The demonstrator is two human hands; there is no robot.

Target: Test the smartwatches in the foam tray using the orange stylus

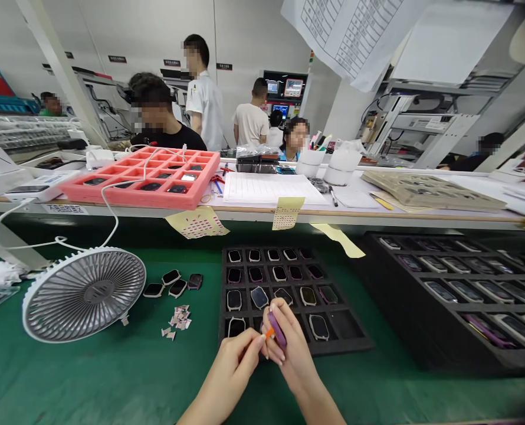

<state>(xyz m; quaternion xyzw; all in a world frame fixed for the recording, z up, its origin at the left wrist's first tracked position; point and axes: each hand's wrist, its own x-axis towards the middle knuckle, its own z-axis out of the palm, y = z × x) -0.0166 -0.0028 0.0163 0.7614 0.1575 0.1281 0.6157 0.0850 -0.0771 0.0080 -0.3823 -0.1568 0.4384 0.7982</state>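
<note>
Between the fingers of my right hand is a purple watch case, seen edge-on. My left hand pinches a small orange piece whose tip meets the purple case; its exact kind is hard to make out. Both hands are close together over the front edge of a black foam tray. Square watches with dark screens sit in its compartments, such as a silver-framed watch just right of my hands. My hands and wrists hide part of the tray's front row.
A grey fan lies tilted at the left, near several loose watches and small paper labels. More watches fill a stack of black trays at the right. A pink foam tray rests on the shelf above; people are behind it.
</note>
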